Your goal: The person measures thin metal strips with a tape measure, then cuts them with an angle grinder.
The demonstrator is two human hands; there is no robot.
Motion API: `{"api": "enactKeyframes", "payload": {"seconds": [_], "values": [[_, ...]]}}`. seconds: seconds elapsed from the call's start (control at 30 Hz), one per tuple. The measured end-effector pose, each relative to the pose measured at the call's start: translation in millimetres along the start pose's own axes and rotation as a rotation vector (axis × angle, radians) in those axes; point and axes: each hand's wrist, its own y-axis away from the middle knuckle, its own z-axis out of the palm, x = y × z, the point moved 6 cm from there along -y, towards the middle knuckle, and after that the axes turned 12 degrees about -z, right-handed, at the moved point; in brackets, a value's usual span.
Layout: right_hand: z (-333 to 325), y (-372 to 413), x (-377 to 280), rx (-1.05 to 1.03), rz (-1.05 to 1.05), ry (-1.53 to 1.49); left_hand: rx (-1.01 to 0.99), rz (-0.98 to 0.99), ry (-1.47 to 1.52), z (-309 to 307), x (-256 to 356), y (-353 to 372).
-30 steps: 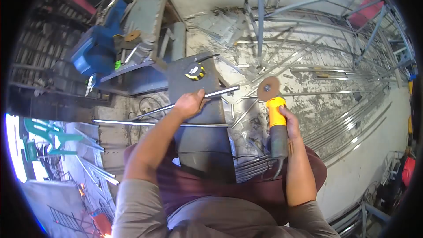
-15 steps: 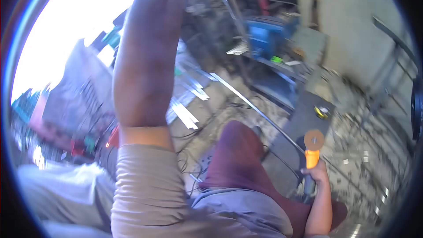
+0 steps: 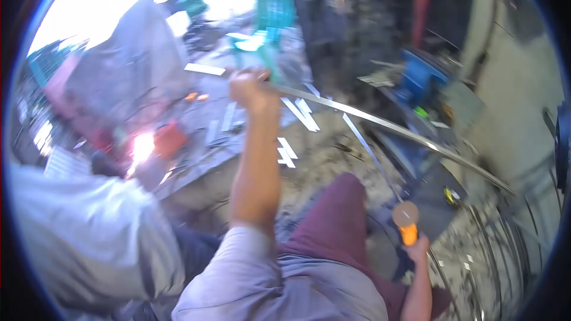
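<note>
My left hand (image 3: 250, 87) is closed around one end of a long, shiny metal bar (image 3: 380, 120). The bar slants down to the right, in front of the blue machine, and its far end is near the wall. Low on the right, my right hand (image 3: 419, 249) grips an angle grinder (image 3: 408, 234) with an orange head and a brown disc (image 3: 405, 214) facing up. Whether the disc spins cannot be told. Just beyond the disc, a thin metal strip (image 3: 369, 150) runs away over the ground to a dark board (image 3: 425, 202).
A blue machine (image 3: 422, 80) stands at the upper right, with a yellow tape measure (image 3: 451, 196) on the board. Cut metal strips (image 3: 300, 113) lie ahead. On the left, a person in a pale shirt (image 3: 89, 226) is close by, near a bright glow (image 3: 143, 147). Bent rods (image 3: 488, 244) lie at right.
My left arm has come down from high overhead, bringing my hand into view. The bar has swung from steep to a shallow slant across the view. The grinder stays in my right hand.
</note>
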Motion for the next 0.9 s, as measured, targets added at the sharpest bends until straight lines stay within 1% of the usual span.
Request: {"api": "enactKeyframes", "payload": {"seconds": [0.03, 0.07, 0.1, 0.13, 0.17, 0.2, 0.23, 0.27, 0.33, 0.4, 0.47, 0.53, 0.57, 0.6, 0.63, 0.67, 0.7, 0.73, 0.77, 0.8, 0.83, 0.87, 0.9], "values": [[8, 6, 5, 0.065, -0.107, -0.080, 0.045, -0.099, -0.039, -42, -30, -8], [4, 13, -9, 0.014, -0.067, 0.069, 0.084, -0.196, -0.093, -86, -59, -13], [8, 17, -13, -0.060, 0.018, 0.227, 0.113, -0.285, -0.152, -128, -88, -15], [10, 23, -9, -0.132, 0.071, 0.324, 0.137, -0.363, -0.200, -166, -119, -15], [1, 31, -29, -0.101, 0.088, 0.435, 0.105, -0.392, -0.300, -217, -154, -31], [-10, 35, -48, -0.190, 0.186, 0.377, 0.226, -0.457, -0.210, -187, -164, 22], [6, 43, -40, -0.105, 0.030, 0.627, 0.271, -0.486, -0.298, -211, -188, 37], [4, 53, -50, -0.252, 0.188, 0.629, 0.313, -0.489, -0.383, -230, -202, 47], [-16, 85, -116, -0.351, 0.173, 0.656, 0.353, -0.590, -0.478, -244, -228, 87], [-41, 114, -185, -0.441, 0.081, 0.314, 0.395, -0.697, -0.569, -264, -251, 105], [-72, 123, -230, -0.551, -0.237, -0.310, 0.415, -0.796, -0.643, -289, -272, 115], [-127, 96, -260, -0.653, -0.189, -0.561, 0.436, -0.857, -0.651, -299, -281, 117], [-146, 79, -264, -0.700, -0.169, -0.687, 0.443, -0.883, -0.653, -302, -285, 117], [-162, 59, -254, -0.531, -0.147, -0.628, 0.448, -0.908, -0.654, -306, -287, 115], [-179, 31, -238, -0.450, -0.115, -0.469, 0.385, -0.973, -0.634, -313, -290, 112], [-193, -4, -230, -0.362, 0.039, -0.346, 0.362, -0.966, -0.667, -314, -287, 111], [-191, -38, -194, -0.224, 0.040, -0.247, 0.337, -0.955, -0.699, -310, -286, 116], [-187, -71, -156, -0.109, 0.016, -0.054, 0.313, -0.938, -0.729, -307, -284, 119], [-182, -103, -125, 0.005, -0.022, 0.133, 0.193, -1.001, -0.723, -315, -286, 121], [-169, -127, -88, -0.123, 0.115, 0.289, 0.085, -1.026, -0.719, -310, -282, 119], [-155, -159, -48, -0.253, 0.210, 0.436, -0.041, -0.970, -1.020, -311, -263, 111], [-128, -182, 30, -0.088, 0.071, 0.402, -0.085, -0.952, -1.315, -290, -240, 113], [-123, -200, 48, -0.123, 0.065, 0.466, -0.040, -0.972, -1.384, -286, -231, 114]]}}
